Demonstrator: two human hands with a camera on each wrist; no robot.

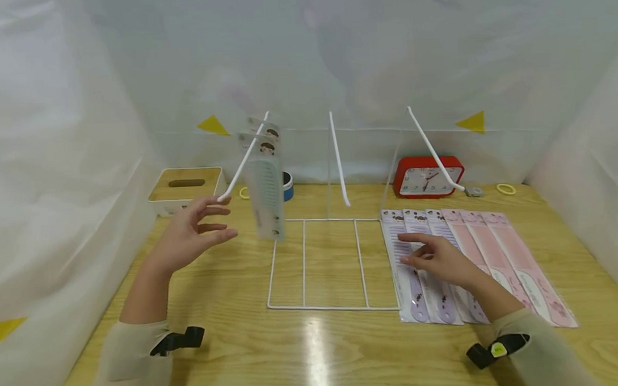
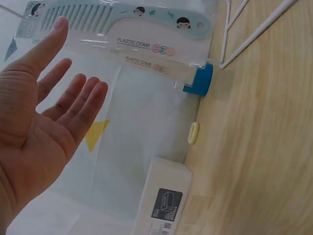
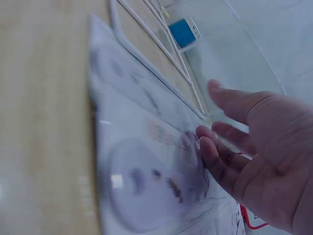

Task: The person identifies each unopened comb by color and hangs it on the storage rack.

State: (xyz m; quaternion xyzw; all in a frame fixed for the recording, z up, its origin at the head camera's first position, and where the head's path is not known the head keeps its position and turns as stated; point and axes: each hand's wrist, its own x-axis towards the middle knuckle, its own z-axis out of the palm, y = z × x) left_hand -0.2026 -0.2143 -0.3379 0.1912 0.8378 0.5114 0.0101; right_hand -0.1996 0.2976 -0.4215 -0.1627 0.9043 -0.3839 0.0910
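My left hand (image 1: 193, 231) is beside the tip of the left white hook (image 1: 244, 161), fingers and thumb spread with nothing between them. On that hook hang packaged mint-green plastic combs (image 1: 268, 186), one behind another; the left wrist view shows the front comb (image 2: 188, 27) beyond my thumb. My right hand (image 1: 439, 259) hovers over the packaged purple combs (image 1: 420, 302), thumb and fingers apart. In the right wrist view its fingertips come close to a purple comb package (image 3: 146, 161). Packaged pink combs (image 1: 520, 254) lie to the right of the purple ones.
A white wire rack base (image 1: 333, 309) stands mid-table, with a middle hook (image 1: 338, 158) and a right hook (image 1: 432, 149) above. Behind are a wood-topped tissue box (image 1: 186, 183), a blue tape roll (image 1: 288, 187), a red clock (image 1: 428, 177) and a yellow ring (image 1: 506, 189). White sheeting encloses the table.
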